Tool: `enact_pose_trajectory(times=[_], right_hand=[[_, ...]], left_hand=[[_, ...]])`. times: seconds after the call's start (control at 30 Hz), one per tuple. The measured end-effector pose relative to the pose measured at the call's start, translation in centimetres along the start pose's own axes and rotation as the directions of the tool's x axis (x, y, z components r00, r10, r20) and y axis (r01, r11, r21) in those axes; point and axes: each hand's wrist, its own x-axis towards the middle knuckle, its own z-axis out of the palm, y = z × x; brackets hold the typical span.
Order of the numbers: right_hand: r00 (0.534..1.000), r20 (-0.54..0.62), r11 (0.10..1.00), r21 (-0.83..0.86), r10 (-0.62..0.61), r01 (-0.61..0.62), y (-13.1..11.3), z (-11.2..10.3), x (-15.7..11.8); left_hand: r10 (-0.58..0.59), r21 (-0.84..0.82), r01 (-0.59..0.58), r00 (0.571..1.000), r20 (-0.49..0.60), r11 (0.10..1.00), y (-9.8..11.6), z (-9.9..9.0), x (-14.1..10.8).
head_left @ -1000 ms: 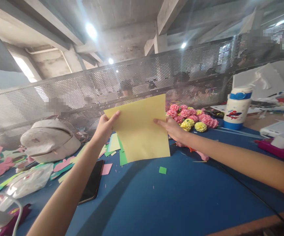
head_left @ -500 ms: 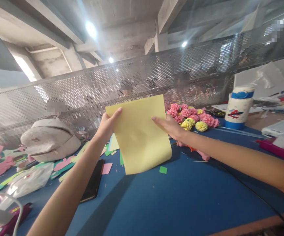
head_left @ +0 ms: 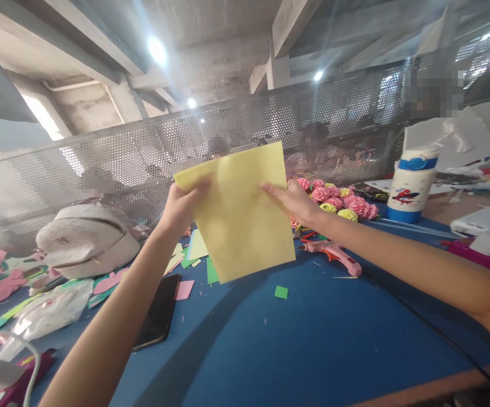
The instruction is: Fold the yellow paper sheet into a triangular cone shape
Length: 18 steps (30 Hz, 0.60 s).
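Note:
A sheet of yellow paper [head_left: 245, 220] is held up above the blue table [head_left: 312, 339], its lower edge clear of the surface. My left hand [head_left: 181, 203] pinches its left edge near the top, thumb in front; the top left corner bends over there. On the right edge, my right hand [head_left: 293, 200] grips the sheet with the thumb across its face and the other fingers hidden behind it. A pink hot glue gun [head_left: 333, 254] lies on the table below my right forearm. Under the sheet sits a small green paper piece [head_left: 281, 292].
Pink and yellow paper flowers [head_left: 342, 200] lie behind my right hand, with a white and blue bottle [head_left: 412, 183] farther right. At left are a white backpack [head_left: 90, 240], a dark phone [head_left: 160, 311], a plastic bag [head_left: 52, 308] and paper scraps. People sit beyond a perforated metal screen [head_left: 245, 124].
Both hands have raised the yellow paper slightly, and its curled lower edge now hangs straighter. Its top left corner has bent. More of the glue gun shows.

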Motion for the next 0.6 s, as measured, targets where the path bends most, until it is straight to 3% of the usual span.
enact_pose_trajectory(times=[0.1, 0.2, 0.3, 0.37, 0.43, 0.5, 0.6], right_hand=[[0.991, 0.099, 0.996, -0.036, 0.086, -0.083, -0.4, -1.6, -0.9], [0.97, 0.154, 0.982, -0.034, 0.186, -0.183, 0.2, -3.6, -3.1], [0.961, 0.151, 0.969, 0.054, 0.232, -0.243, 1.3, -4.6, -5.9], [0.951, 0.16, 0.952, 0.117, 0.264, -0.284, 2.0, -4.4, -7.8], [0.932, 0.165, 0.909, 0.221, 0.323, -0.354, 2.4, -3.6, -9.4], [0.945, 0.058, 0.917, 0.231, 0.321, -0.325, 2.4, -3.0, -10.6], [0.971, -0.108, 0.97, 0.138, 0.215, -0.199, 2.0, -3.6, -11.2]], left_hand=[[0.067, -0.053, -0.08, 0.975, -0.213, 0.995, 0.4, -0.3, -0.5], [0.062, -0.107, -0.125, 0.882, -0.467, 0.986, 0.8, -1.0, -1.8], [-0.004, -0.163, -0.119, 0.795, -0.606, 0.979, 0.8, -1.1, -4.0], [-0.066, -0.212, -0.089, 0.775, -0.628, 0.973, 0.4, -0.6, -5.6], [-0.137, -0.268, -0.039, 0.782, -0.608, 0.963, -0.2, 0.2, -7.3], [-0.217, -0.316, 0.04, 0.809, -0.547, 0.948, -0.8, 0.9, -8.9], [-0.34, -0.343, 0.209, 0.858, -0.385, 0.916, -1.6, 0.8, -11.4]])
